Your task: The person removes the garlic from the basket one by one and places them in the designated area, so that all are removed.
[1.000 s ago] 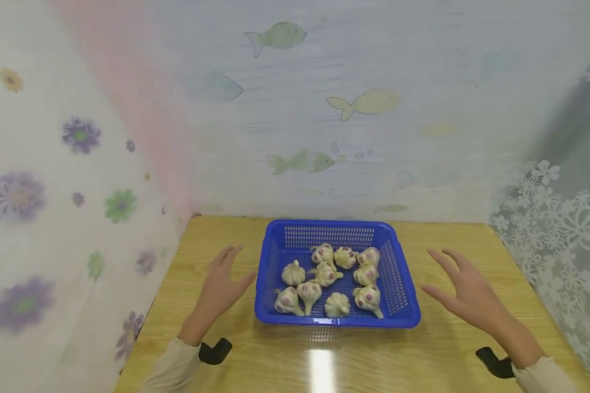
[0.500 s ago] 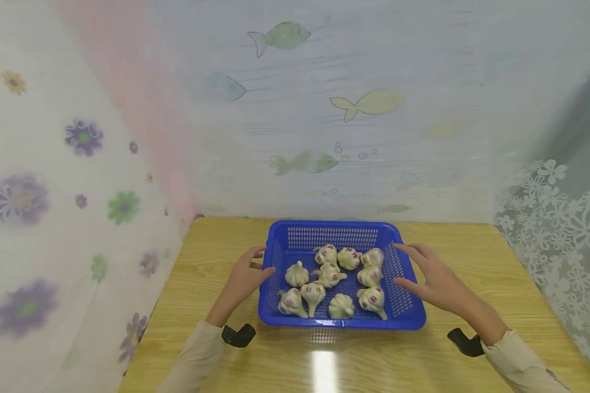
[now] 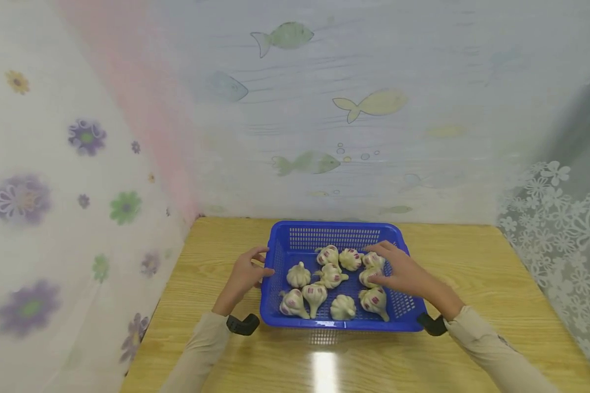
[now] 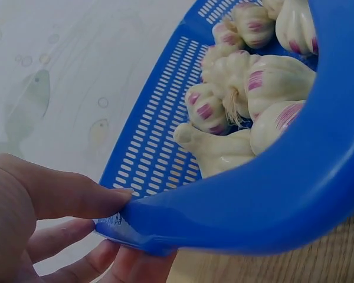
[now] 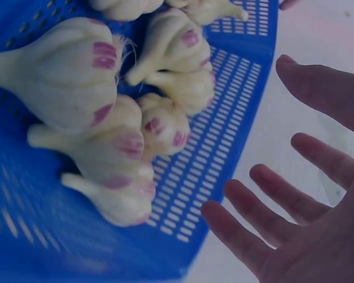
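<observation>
A blue plastic basket [image 3: 305, 322] with slotted walls stands on the table, holding several garlic bulbs [image 3: 343, 307] with purple patches. My left hand [image 3: 241, 277] grips its left rim; in the left wrist view the thumb [image 4: 82, 194] lies over the rim [image 4: 236, 221] with fingers curled beneath. Over the right part of the basket hovers my right hand [image 3: 405, 274], near a garlic bulb [image 3: 373, 260] by the right wall, which it partly covers. The right wrist view shows that hand's fingers [image 5: 253, 212] spread and holding nothing, apart from the bulbs [image 5: 76, 76].
A light wood-grain table [image 3: 216, 240] bears the basket. Behind it rises a pale wall covering with fish drawings [image 3: 373, 103]. A flowered sheet [image 3: 83, 245] hangs at the left, and a floral panel [image 3: 570, 229] closes the right side. Dark wrist mounts [image 3: 242, 325] sit on both arms.
Both hands have moved inward from beside the basket. The left has taken hold of the left rim, while the right has passed over the right rim to above the garlic.
</observation>
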`<state>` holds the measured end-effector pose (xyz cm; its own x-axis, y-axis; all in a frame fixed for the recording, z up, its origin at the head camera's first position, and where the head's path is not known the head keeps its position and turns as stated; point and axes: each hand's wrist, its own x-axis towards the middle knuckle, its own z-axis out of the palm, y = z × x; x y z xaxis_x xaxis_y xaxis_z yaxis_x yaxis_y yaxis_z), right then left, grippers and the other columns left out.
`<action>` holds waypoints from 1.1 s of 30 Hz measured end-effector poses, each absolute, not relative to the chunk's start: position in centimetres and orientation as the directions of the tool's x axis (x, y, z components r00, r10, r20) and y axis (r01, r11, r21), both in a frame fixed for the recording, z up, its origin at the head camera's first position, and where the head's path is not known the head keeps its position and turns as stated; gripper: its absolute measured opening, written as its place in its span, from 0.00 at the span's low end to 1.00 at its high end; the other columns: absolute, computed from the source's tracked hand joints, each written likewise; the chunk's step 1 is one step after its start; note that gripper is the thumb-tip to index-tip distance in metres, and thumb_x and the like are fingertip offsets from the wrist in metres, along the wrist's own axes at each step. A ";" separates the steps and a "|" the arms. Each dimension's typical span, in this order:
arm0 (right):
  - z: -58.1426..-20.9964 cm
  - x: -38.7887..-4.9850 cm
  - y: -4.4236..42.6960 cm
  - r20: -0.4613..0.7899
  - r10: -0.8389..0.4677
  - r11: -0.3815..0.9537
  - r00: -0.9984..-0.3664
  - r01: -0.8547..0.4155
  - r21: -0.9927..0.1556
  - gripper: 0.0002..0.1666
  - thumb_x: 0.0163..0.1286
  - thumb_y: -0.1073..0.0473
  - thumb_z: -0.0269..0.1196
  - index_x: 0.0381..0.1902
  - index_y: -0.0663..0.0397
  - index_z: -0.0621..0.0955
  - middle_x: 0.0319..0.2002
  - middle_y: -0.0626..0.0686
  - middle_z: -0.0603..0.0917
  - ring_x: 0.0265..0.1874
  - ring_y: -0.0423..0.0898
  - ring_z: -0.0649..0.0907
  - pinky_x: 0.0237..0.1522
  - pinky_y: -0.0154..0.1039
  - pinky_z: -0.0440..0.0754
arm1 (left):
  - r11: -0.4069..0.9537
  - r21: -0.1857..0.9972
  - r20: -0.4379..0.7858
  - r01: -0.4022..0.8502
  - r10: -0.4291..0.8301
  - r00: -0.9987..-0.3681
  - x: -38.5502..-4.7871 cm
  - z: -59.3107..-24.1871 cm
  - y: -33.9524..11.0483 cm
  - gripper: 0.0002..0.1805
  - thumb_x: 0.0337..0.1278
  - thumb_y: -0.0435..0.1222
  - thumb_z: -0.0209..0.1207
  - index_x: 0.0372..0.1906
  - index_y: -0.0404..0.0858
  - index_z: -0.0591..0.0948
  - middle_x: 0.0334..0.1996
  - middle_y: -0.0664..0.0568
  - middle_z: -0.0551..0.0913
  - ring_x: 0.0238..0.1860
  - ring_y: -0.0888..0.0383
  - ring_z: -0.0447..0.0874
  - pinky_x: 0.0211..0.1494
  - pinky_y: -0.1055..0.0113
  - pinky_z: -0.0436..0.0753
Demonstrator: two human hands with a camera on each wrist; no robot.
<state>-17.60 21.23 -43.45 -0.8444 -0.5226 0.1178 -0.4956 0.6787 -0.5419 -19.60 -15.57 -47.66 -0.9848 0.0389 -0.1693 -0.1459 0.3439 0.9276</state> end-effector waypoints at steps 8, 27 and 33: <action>-45.2 -19.4 18.9 0.060 -0.621 0.588 -0.782 -0.514 -0.624 0.33 0.59 0.61 0.68 0.61 0.61 0.72 0.56 0.62 0.75 0.51 0.61 0.76 0.47 0.57 0.76 | 0.357 0.923 -0.171 -0.146 0.040 -0.984 -19.4 -47.3 -15.8 0.33 0.45 0.26 0.66 0.62 0.40 0.74 0.43 0.42 0.72 0.23 0.55 0.77 0.19 0.56 0.81; -49.1 -23.0 13.7 0.043 -0.741 0.489 -0.670 -0.582 -0.650 0.23 0.50 0.75 0.63 0.48 0.65 0.79 0.38 0.60 0.80 0.33 0.51 0.77 0.35 0.41 0.77 | 0.364 0.920 -0.162 -0.144 0.021 -0.987 -18.9 -47.8 -15.7 0.31 0.47 0.28 0.65 0.62 0.41 0.74 0.42 0.43 0.72 0.24 0.55 0.78 0.22 0.50 0.81; -48.9 -22.9 13.0 0.006 -0.732 0.529 -0.681 -0.573 -0.626 0.25 0.44 0.75 0.67 0.45 0.63 0.79 0.38 0.56 0.79 0.32 0.47 0.74 0.32 0.35 0.73 | 0.361 0.922 -0.159 -0.136 0.035 -0.987 -19.0 -47.6 -15.5 0.32 0.47 0.28 0.65 0.62 0.41 0.74 0.42 0.43 0.72 0.24 0.55 0.77 0.20 0.53 0.81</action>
<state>-22.88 13.03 -48.95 -0.6813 -0.7320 0.0056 -0.5731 0.5286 -0.6262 -19.00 -15.53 -47.63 -0.9866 0.0350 -0.1594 -0.1362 0.3612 0.9225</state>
